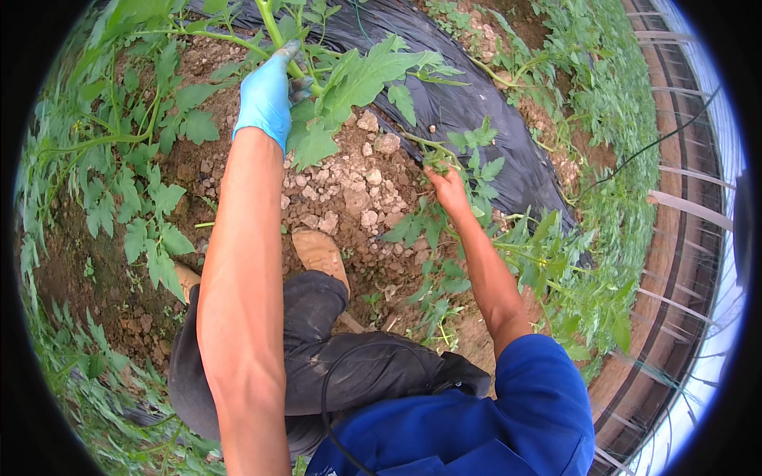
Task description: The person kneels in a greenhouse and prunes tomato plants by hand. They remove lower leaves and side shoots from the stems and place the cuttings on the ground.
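My left hand (266,89), in a blue glove with soiled fingertips, is closed around the thick green stem (271,25) of a tomato plant. Broad tomato leaves (363,77) spread to the right of this hand. Lower and to the right, my bare right hand (447,185) grips a bunch of small plucked-looking green shoots (436,160). Leafy growth surrounds that hand, so where the bunch ends is partly hidden. Between my hands lies cloddy brown soil (351,190).
Black plastic mulch film (470,119) covers the bed ahead. Dense tomato plants (137,154) crowd the left, and another row (619,149) runs along the right. My tan shoe (321,256) rests on the soil. A greenhouse wall (684,238) with pale ribs curves at far right.
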Demonstrator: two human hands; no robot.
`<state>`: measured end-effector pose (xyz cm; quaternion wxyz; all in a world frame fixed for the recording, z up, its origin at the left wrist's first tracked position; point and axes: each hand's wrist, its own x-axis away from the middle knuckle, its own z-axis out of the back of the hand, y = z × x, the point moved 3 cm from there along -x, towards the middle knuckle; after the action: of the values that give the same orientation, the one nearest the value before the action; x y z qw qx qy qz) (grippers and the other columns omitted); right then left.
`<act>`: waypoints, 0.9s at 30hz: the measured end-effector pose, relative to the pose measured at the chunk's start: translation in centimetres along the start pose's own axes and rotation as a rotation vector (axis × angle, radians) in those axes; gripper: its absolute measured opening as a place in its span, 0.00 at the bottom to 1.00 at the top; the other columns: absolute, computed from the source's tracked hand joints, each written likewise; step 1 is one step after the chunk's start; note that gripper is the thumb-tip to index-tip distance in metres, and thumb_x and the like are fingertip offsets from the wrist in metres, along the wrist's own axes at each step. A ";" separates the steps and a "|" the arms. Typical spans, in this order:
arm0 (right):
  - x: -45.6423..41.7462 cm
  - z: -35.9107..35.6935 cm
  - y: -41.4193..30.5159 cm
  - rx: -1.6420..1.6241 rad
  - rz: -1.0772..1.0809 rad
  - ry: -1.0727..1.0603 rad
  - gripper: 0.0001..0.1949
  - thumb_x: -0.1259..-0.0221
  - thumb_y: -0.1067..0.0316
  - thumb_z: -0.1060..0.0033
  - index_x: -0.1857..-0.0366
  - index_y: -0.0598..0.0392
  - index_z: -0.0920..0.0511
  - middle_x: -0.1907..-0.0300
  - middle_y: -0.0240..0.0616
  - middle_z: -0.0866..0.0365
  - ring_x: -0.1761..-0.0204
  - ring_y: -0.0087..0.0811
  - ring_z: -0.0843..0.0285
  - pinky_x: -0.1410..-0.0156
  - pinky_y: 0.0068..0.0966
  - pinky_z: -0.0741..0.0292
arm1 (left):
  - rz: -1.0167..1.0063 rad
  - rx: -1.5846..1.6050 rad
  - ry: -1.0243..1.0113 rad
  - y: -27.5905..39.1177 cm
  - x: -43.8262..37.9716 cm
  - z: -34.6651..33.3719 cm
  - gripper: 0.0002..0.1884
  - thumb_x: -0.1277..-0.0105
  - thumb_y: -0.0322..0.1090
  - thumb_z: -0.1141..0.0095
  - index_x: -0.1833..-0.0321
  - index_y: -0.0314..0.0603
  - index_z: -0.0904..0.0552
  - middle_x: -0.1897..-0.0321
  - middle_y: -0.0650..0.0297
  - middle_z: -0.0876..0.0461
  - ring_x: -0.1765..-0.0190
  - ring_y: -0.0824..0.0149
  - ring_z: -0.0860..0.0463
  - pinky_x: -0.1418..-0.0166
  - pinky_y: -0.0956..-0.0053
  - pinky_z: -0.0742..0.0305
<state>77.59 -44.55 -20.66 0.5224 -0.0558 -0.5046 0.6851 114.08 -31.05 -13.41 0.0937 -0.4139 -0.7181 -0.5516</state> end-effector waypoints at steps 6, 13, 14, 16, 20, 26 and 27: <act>-1.2 0.0 -4.2 -0.445 -0.069 0.151 0.13 0.43 0.56 0.42 0.65 0.55 0.21 0.74 0.32 0.20 0.77 0.22 0.26 0.79 0.20 0.37 | -0.019 0.011 -0.046 -0.3 -0.9 0.6 0.12 0.37 0.43 0.42 0.57 0.45 0.17 0.64 0.66 0.19 0.73 0.72 0.22 0.72 0.79 0.28; -5.1 -7.4 -9.2 0.733 0.170 0.019 0.20 0.54 0.58 0.36 0.55 0.53 0.20 0.60 0.53 0.18 0.57 0.52 0.20 0.51 0.40 0.25 | 0.002 -0.009 -0.014 0.4 0.3 0.0 0.13 0.36 0.43 0.42 0.55 0.44 0.18 0.64 0.65 0.19 0.72 0.72 0.22 0.69 0.80 0.27; -6.3 -8.0 -8.5 0.813 0.159 -0.014 0.18 0.53 0.60 0.39 0.57 0.52 0.19 0.60 0.53 0.18 0.55 0.51 0.21 0.50 0.42 0.25 | 0.010 -0.016 -0.022 0.7 0.6 -0.4 0.14 0.37 0.43 0.42 0.54 0.43 0.18 0.64 0.65 0.19 0.70 0.72 0.22 0.66 0.80 0.27; -7.1 -9.1 -8.1 0.888 0.077 -0.029 0.21 0.53 0.59 0.38 0.51 0.48 0.20 0.60 0.52 0.18 0.54 0.50 0.20 0.49 0.40 0.25 | 0.027 -0.012 -0.004 0.5 0.6 -0.2 0.13 0.36 0.43 0.42 0.56 0.44 0.17 0.65 0.66 0.19 0.74 0.72 0.22 0.73 0.80 0.28; -7.9 -9.8 -7.9 0.965 0.032 -0.054 0.20 0.51 0.62 0.42 0.51 0.48 0.20 0.58 0.50 0.18 0.53 0.48 0.20 0.48 0.40 0.25 | 0.030 -0.023 -0.003 0.5 0.3 0.4 0.13 0.37 0.42 0.41 0.56 0.43 0.17 0.65 0.65 0.19 0.74 0.72 0.22 0.73 0.79 0.28; -9.7 -8.9 -7.6 0.936 0.043 -0.120 0.17 0.50 0.65 0.43 0.54 0.53 0.20 0.58 0.54 0.19 0.52 0.50 0.21 0.48 0.39 0.26 | 0.008 0.006 0.001 0.2 0.4 0.3 0.12 0.37 0.42 0.41 0.58 0.44 0.17 0.67 0.65 0.20 0.75 0.71 0.21 0.73 0.78 0.27; -10.4 -8.0 -6.7 0.815 0.050 -0.033 0.16 0.49 0.65 0.42 0.55 0.55 0.20 0.58 0.55 0.19 0.52 0.49 0.21 0.49 0.38 0.26 | 0.005 0.051 -0.032 0.2 0.0 -0.1 0.11 0.37 0.42 0.41 0.58 0.44 0.17 0.68 0.65 0.20 0.75 0.71 0.21 0.73 0.78 0.27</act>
<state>91.51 -47.88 -24.15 0.4766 0.1546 -0.1988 0.8423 114.17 -31.12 -13.26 0.0942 -0.4219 -0.7323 -0.5262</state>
